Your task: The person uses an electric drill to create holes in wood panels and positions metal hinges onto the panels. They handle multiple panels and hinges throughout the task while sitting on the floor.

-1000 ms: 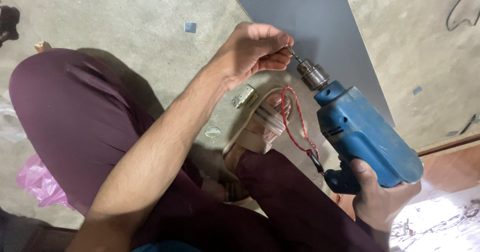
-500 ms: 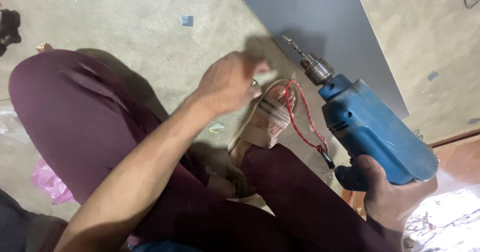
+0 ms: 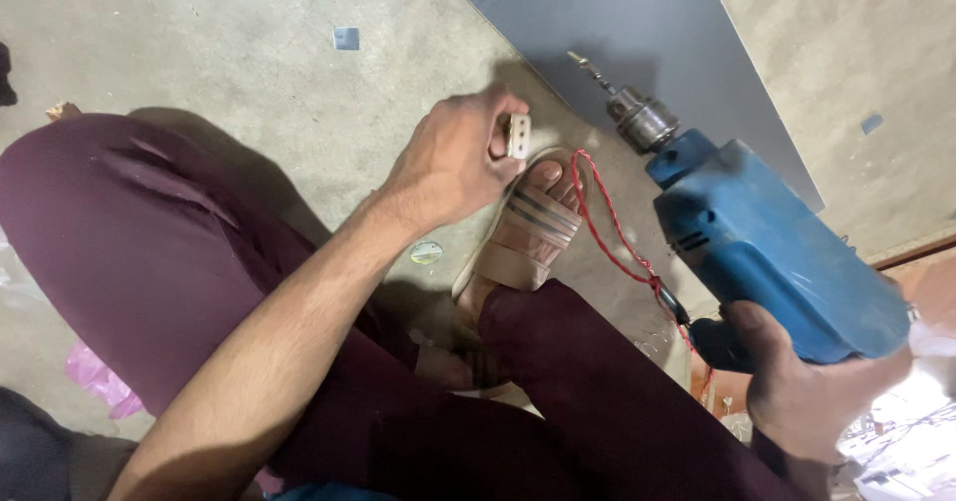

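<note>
— Reaching toward the frame's centre, the left hand [image 3: 453,162] stretched from a bare forearm across the maroon trousers [image 3: 159,262], fingers pinched around one small pale block [image 3: 518,134] just above the sandal [image 3: 528,232].

— And the other?

— The right hand [image 3: 807,391], at lower right, was clenched on the handle of one blue drill [image 3: 777,252], its bit [image 3: 590,71] pointing to the upper left over one grey panel [image 3: 647,13]. One red cord [image 3: 607,222] trailed beside the sandal on the concrete floor [image 3: 249,63].
</note>
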